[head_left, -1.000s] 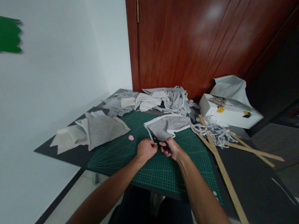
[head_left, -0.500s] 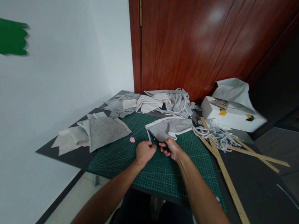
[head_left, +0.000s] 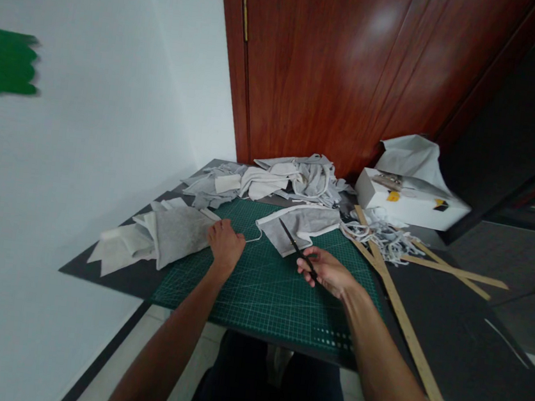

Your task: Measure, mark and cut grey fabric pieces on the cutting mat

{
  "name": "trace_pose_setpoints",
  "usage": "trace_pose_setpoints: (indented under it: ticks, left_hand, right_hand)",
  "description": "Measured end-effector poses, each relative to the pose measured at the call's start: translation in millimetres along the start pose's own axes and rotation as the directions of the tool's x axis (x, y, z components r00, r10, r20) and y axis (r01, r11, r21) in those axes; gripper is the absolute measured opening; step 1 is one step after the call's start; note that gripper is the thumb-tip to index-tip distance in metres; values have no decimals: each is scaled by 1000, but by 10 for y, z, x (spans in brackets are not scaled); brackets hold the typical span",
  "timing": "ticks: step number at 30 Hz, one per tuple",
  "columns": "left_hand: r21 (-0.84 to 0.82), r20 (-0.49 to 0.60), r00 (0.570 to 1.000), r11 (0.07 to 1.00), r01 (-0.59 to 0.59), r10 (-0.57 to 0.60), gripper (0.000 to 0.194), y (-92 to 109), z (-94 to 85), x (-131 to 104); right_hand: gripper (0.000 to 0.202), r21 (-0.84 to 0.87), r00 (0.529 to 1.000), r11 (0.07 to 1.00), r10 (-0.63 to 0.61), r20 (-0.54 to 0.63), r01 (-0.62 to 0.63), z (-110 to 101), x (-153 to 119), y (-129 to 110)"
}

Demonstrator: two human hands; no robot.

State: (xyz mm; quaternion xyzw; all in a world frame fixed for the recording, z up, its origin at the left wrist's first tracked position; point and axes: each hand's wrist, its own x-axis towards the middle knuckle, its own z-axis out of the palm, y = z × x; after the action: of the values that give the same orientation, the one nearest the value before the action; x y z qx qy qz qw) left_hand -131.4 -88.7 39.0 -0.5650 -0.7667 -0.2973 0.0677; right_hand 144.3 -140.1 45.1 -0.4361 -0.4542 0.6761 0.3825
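1. My left hand [head_left: 226, 245] seems to pinch a white strip [head_left: 253, 240], apparently freed along one side of the grey fabric [head_left: 323, 218].
2. That fabric lies on the green cutting mat [head_left: 262, 290].
3. My right hand [head_left: 329, 273] grips black scissors [head_left: 294, 246].

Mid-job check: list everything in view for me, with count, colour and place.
scissors: one, black, in right hand
cloth: one, grey, white-edged, on mat
strip: one, white, from cloth to left hand
mat: one, green, on table
stack: pieces uncountable, grey and white, left
heap: pieces uncountable, grey and white, back
scraps: uncountable, pale, right
slats: several, tan, right
box: one, white, back right
table: one, dark
door: one, red-brown, behind
patch: one, green, on white wall
left hand: one, bare, by stack
right hand: one, bare, over mat
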Motion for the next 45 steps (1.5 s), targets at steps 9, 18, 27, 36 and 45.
trace_pose_setpoints:
  ticks: [9,18,27,36,45]
  left_hand:
    - [-264,428,686,807,-528,588,39,1009,572,-276]
    - [-311,506,513,702,-641,693,39,731,393,-652]
    - [-426,424,473,631,-649,773,26,507,150,-620]
    - [-354,404,482,619,-701,777,31,-12,567,263]
    - [-261,458,614,757,-599,643,48,-334,665,532]
  right_hand:
    - [53,23,966,997,-68,-251,76,-13,86,116]
    - [56,51,951,991,-101,-293,121,-9,-11,155]
    - [32,256,953,952,-93,-289,170,319,227,214]
    - [39,192,927,968,-84,-367,163,253,287,461]
    - [31,71,916,997,3,-400,28,305,186,390]
